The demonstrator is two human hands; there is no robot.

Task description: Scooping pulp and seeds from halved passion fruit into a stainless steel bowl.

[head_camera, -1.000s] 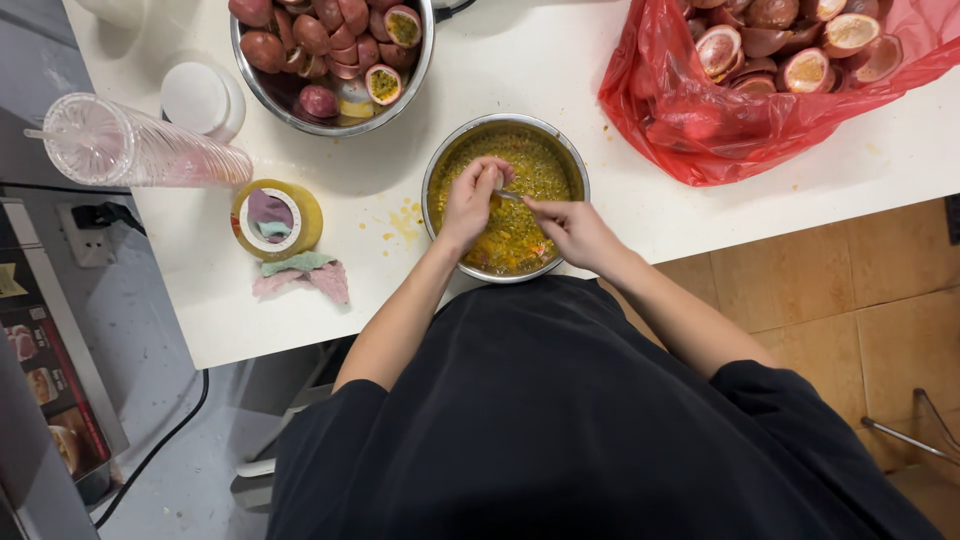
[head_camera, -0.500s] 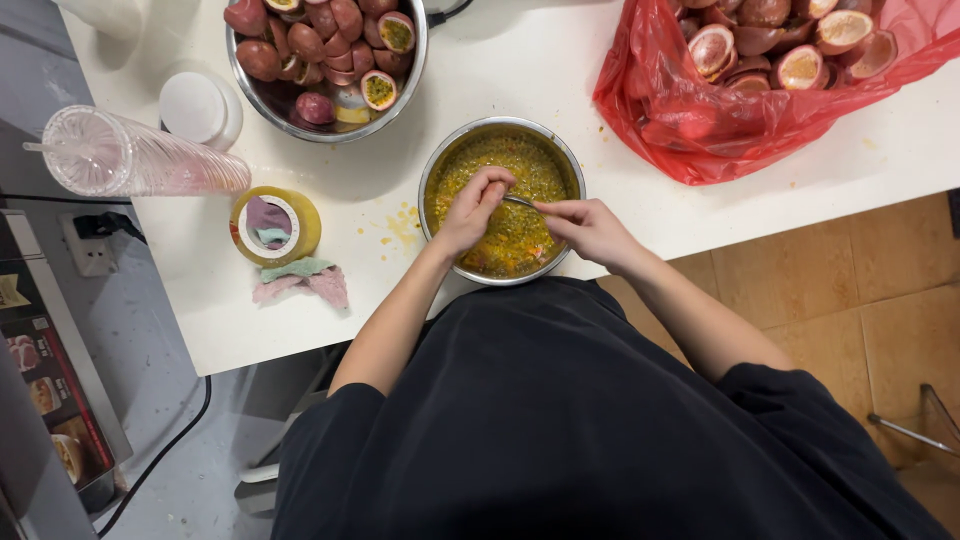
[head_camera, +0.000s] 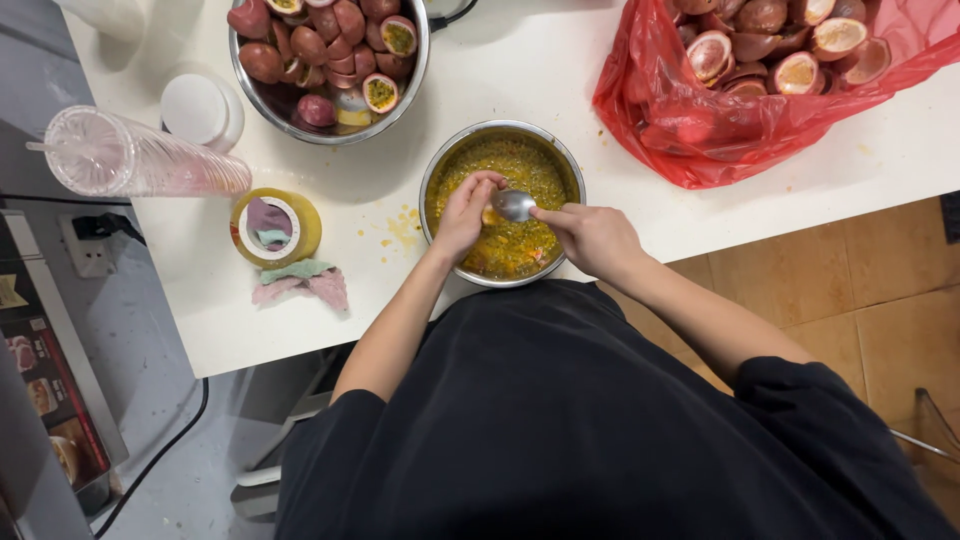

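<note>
A roll of yellow tape (head_camera: 275, 226) lies left. Over the pulp bowl (head_camera: 502, 203), the left hand (head_camera: 465, 212) stays closed on what seems a passion-fruit half (head_camera: 489, 214). The spoon (head_camera: 514, 205), gripped by the right hand (head_camera: 592, 237), has now lifted, suggesting another scoop finished.

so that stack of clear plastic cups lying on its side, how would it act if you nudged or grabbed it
The stack of clear plastic cups lies on its side on the white table, so a nudge would probably roll it, likely in a curve since it tapers. It looks thin-walled, so probably light and easy to dent. Grabbed at one end, cups might slide apart.
</note>
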